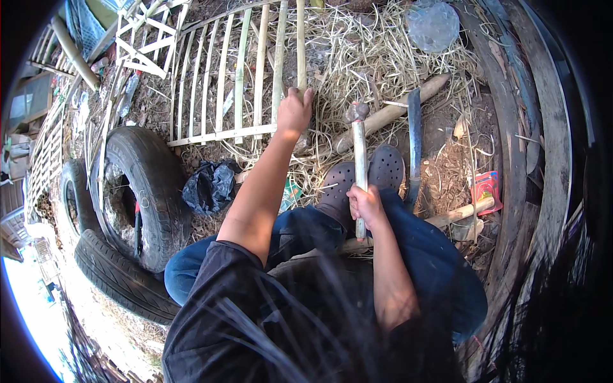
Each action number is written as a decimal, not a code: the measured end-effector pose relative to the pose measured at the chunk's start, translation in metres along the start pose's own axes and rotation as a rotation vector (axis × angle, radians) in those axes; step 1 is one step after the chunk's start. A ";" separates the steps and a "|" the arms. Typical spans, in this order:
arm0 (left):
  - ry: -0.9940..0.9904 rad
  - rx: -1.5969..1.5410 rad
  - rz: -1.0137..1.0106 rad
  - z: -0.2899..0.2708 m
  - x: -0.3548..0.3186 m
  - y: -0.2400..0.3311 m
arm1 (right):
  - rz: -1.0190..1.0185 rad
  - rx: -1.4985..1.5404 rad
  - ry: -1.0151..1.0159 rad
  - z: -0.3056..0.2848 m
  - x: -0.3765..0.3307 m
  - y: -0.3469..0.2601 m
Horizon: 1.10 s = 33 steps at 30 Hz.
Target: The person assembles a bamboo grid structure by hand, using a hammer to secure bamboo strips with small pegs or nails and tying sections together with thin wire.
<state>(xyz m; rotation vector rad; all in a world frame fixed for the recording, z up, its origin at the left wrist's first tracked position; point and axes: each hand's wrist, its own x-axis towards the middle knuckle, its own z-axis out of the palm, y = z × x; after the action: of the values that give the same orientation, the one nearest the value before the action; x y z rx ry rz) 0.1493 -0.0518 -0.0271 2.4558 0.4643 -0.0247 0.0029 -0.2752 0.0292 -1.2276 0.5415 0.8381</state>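
holding bamboo slat at right end of slatted frame, on littered ground, with left grip curled closed round it; holding wooden-handled hammer in fully wrapped right grip. probably positioning slat, calling next for steadying it before any hammering.

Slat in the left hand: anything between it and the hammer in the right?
Nothing visible blocks the space between the slat and the hammer held in the right hand, except the left hand itself, covering part of the slat.
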 end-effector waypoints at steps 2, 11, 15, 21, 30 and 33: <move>0.033 -0.009 0.030 0.002 -0.003 0.001 | -0.002 -0.002 0.017 -0.004 -0.001 -0.001; 0.093 -0.022 -0.023 0.002 -0.008 0.013 | 0.015 0.014 0.059 -0.014 0.012 0.003; 0.066 0.044 -0.030 0.003 -0.008 0.018 | 0.028 0.021 0.076 -0.017 0.015 0.006; 0.028 0.031 -0.072 0.002 -0.002 0.016 | 0.019 -0.021 0.080 -0.016 0.016 0.004; -0.050 -0.288 -0.134 -0.085 0.012 0.067 | -0.038 -0.159 0.172 -0.021 0.017 0.002; -0.057 -0.407 -0.143 -0.147 0.017 0.074 | -0.029 -0.150 0.189 -0.023 0.018 0.005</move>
<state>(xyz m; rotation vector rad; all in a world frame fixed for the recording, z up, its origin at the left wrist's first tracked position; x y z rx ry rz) 0.1766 -0.0139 0.1323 2.0161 0.5592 -0.0545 0.0116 -0.2925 0.0062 -1.4584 0.6193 0.7527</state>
